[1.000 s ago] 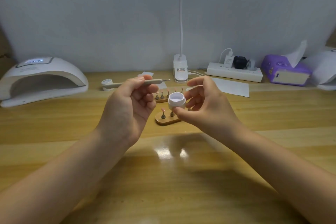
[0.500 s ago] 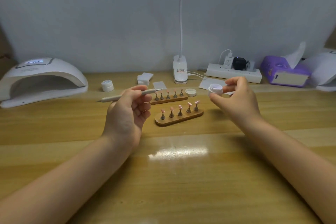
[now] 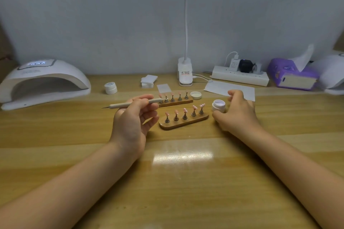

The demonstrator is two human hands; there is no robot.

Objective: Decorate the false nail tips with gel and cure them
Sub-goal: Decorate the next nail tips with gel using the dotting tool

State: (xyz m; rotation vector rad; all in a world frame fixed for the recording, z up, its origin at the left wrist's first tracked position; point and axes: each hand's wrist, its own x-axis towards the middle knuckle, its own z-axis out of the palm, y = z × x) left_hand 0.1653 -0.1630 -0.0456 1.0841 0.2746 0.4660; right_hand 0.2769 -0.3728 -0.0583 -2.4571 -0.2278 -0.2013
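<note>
My left hand [image 3: 133, 117] grips a beige dotting pen [image 3: 128, 105] that lies level, its thin tip pointing left. Two wooden holders carry several pink nail tips on small stands: the near holder [image 3: 183, 124] just right of my left hand, and the far holder [image 3: 176, 101] behind it. An open white gel jar [image 3: 218, 105] stands on the table at the near holder's right end. My right hand [image 3: 237, 112] curves loosely around the jar, thumb by its base, fingers apart from its rim. The jar's lid [image 3: 196, 95] lies behind the holders.
A white curing lamp [image 3: 44, 82] with its display lit sits at the far left. A closed jar [image 3: 110, 88], cotton pads [image 3: 149, 81], a desk lamp base [image 3: 185, 74], a paper sheet [image 3: 223, 87], a power strip [image 3: 240, 78] and a purple tissue box [image 3: 292, 76] line the back.
My right hand carried the open jar from in front of me out to the right and set it on the table beside the near holder. My left hand lowered slightly with the pen.
</note>
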